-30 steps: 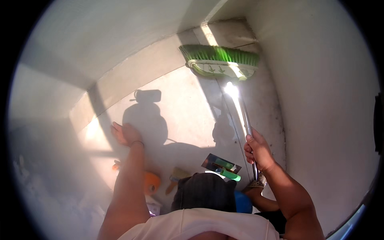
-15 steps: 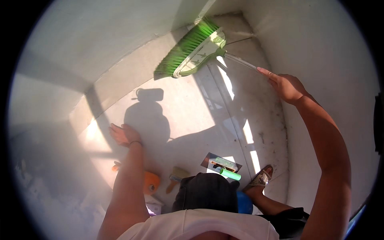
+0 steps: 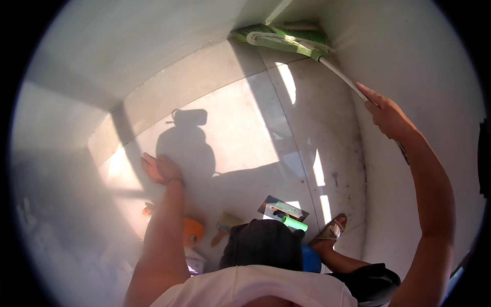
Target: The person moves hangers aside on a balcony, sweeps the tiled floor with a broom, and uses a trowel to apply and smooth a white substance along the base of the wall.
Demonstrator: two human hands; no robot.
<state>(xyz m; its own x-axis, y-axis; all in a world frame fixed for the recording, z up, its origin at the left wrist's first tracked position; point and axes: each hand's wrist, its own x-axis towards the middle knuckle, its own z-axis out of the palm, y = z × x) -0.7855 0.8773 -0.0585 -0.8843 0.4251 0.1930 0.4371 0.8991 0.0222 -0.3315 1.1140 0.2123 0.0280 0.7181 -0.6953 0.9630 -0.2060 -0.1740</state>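
Observation:
My right hand (image 3: 384,113) is closed round the pale handle of a broom (image 3: 286,42). The broom's green head lies in the far corner, its bristles against the foot of the far wall. Over the left part of the floor, my left hand (image 3: 161,168) holds nothing, its fingers stretched out and partly apart. Near my left forearm are an orange object (image 3: 193,233), partly hidden by the arm, and a wide brush (image 3: 225,226) with a wooden handle.
A flat metal trowel (image 3: 283,210) with a green handle (image 3: 294,223) lies on the tiled floor (image 3: 230,128). Beside my sandalled foot (image 3: 332,229) shows a blue round thing (image 3: 311,258). Pale walls (image 3: 409,66) close in on the left, far and right sides.
The broom head has swung right and away into the far corner, turning its bristles toward the wall. My right hand has shifted slightly right and nearer. My left hand has barely moved.

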